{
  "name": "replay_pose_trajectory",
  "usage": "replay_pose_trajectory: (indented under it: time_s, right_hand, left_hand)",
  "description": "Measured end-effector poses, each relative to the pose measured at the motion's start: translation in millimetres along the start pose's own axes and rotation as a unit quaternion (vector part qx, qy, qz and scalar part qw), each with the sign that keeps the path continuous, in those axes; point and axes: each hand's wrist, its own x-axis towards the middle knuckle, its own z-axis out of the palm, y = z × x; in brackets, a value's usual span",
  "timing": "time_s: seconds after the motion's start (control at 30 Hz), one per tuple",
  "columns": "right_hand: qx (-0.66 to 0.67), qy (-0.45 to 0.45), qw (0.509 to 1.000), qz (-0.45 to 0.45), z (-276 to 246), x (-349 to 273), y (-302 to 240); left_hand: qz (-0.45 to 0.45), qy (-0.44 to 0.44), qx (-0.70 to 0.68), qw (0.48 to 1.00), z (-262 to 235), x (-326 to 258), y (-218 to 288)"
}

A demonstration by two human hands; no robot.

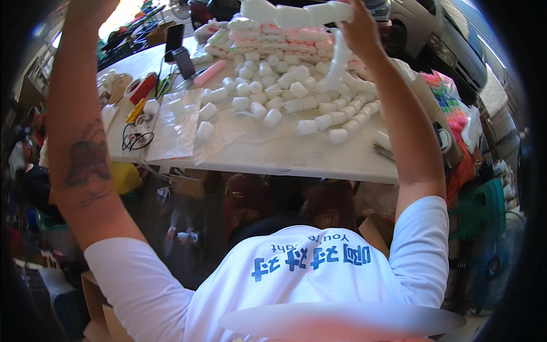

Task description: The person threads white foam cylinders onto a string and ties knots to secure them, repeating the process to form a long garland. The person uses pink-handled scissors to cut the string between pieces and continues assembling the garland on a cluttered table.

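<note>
Both my arms are raised over a white table [285,154]. My right hand [360,31] grips a strand of white foam cylinders [341,54] threaded on string. One part runs level across the top of the view and another hangs down to the table. My left forearm [77,114] rises at the left, and its hand is cut off by the top edge. Several loose white cylinders [268,102] on string are heaped across the middle of the table.
Clear plastic bags [174,122] lie at the table's left, beside a tape roll [135,86], a pink tube [209,73] and a propped phone [174,39]. Pink and white packs [273,37] are stacked at the back. A car [439,34] stands behind, and a green chair [484,211] at right.
</note>
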Motion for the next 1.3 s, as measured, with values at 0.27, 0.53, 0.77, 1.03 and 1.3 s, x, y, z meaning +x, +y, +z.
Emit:
replay_pose_trajectory:
  time_s: [0.27,0.53,0.77,1.03,1.3]
  right_hand:
    - [0.1,-0.225,0.965,0.087,-50,-2,-48]
    - [0.189,-0.456,0.847,0.199,14,-36,-81]
    - [0.174,-0.497,0.826,0.2,115,-70,-83]
    - [0.199,-0.408,0.864,0.218,176,-76,-49]
    - [0.188,-0.393,0.858,0.271,160,-107,-28]
  left_hand:
    - [-0.277,-0.002,-0.114,0.954,-133,-38,-127]
    - [-0.363,0.093,-0.021,0.927,-133,-84,-235]
    - [-0.396,0.068,0.069,0.913,-114,-140,-296]
    - [-0.277,-0.065,0.484,0.828,-94,-181,-356]
    - [-0.307,-0.143,0.168,0.926,-15,-236,-235]
